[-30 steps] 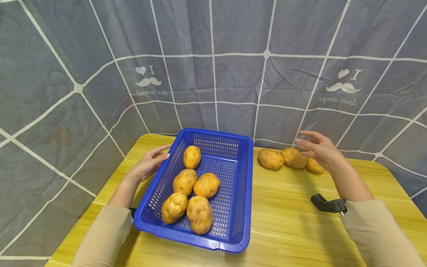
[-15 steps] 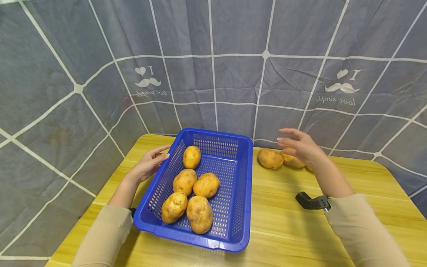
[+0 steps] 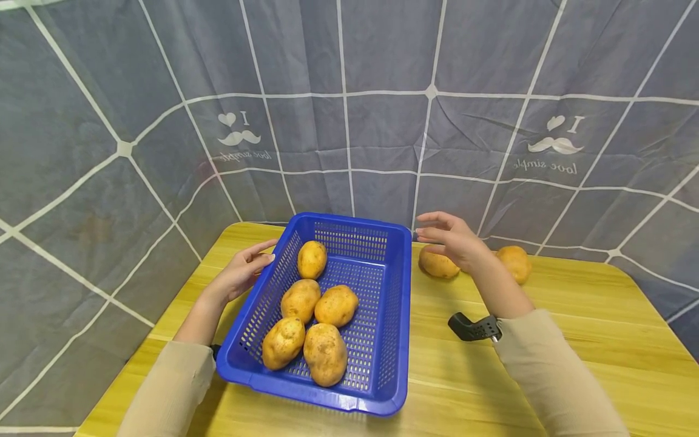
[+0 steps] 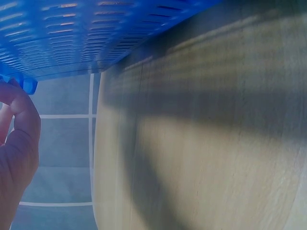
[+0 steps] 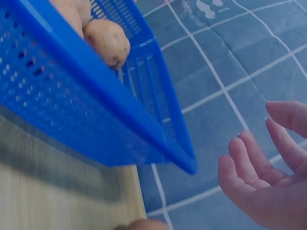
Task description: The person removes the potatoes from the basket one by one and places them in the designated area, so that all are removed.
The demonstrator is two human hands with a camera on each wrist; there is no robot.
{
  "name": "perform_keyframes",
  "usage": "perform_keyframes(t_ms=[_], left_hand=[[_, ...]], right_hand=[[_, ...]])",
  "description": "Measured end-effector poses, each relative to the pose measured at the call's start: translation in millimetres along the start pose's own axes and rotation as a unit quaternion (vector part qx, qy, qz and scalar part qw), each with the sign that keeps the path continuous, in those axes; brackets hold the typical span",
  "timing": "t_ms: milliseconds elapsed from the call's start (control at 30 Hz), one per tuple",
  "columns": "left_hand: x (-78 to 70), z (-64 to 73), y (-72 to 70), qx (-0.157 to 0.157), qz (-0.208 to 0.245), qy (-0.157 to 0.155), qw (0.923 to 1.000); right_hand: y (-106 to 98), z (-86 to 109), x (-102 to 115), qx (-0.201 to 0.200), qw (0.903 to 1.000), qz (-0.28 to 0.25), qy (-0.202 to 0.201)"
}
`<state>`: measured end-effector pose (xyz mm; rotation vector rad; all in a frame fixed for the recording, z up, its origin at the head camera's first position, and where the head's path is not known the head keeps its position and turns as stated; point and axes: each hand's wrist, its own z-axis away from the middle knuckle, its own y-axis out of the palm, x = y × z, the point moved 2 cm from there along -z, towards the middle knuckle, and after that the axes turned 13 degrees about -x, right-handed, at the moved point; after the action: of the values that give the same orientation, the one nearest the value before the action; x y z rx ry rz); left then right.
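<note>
A blue perforated plastic basket [image 3: 382,315] holds several potatoes [image 3: 326,355], gathered toward its left side. My left hand [image 3: 240,273] grips the basket's left rim, thumb near the top edge. In the left wrist view, a bent digit of that hand [image 4: 19,129] meets the rim. My right hand [image 3: 455,243] hovers with nothing in it, fingers spread, just right of the basket's far right corner. Below and behind it on the table lie a potato [image 3: 438,265] and another potato [image 3: 513,264]; a third between them is mostly hidden by the hand.
The wooden table [image 3: 573,340] runs back to a grey curtain [image 3: 382,133] with white grid lines, which also hangs along the left side. A black bracket [image 3: 474,328] juts from the right sleeve, over the table.
My right hand has moved left across the row of loose potatoes toward the basket, uncovering the rightmost potato. The left hand and the basket have stayed put.
</note>
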<state>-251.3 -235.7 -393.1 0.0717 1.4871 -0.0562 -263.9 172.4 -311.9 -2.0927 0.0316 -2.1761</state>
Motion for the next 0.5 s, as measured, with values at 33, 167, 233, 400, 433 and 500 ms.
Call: perform_keyframes(t_ms=[33,167,233,400,433,500], left_hand=[[-0.3,0.2,0.1,-0.001,-0.001,0.0,1.0],[-1.1,1.0,0.5,-0.005,0.002,-0.002,1.0],[-1.4,1.3,0.8,-0.007,0.003,-0.003,1.0],[-2.1,1.9,1.3,-0.005,0.007,-0.002,1.0],[-2.2,1.9,1.3,-0.004,0.008,-0.001,1.0],[-2.2,1.8,1.6,-0.001,0.01,0.0,0.9999]], right_hand=[[3.8,-1.3,0.0,-0.001,1.0,0.001,0.002],[19.3,-5.8,-1.2,0.0,0.9999,0.005,0.01],[26.9,-7.2,-1.5,0.003,0.9999,0.008,0.014],[45.4,-9.4,-3.5,0.015,0.9994,0.016,0.029],[49.0,-9.8,-4.2,0.019,0.9992,0.017,0.029],[56.1,-10.5,-5.8,0.026,0.999,0.011,0.033]])
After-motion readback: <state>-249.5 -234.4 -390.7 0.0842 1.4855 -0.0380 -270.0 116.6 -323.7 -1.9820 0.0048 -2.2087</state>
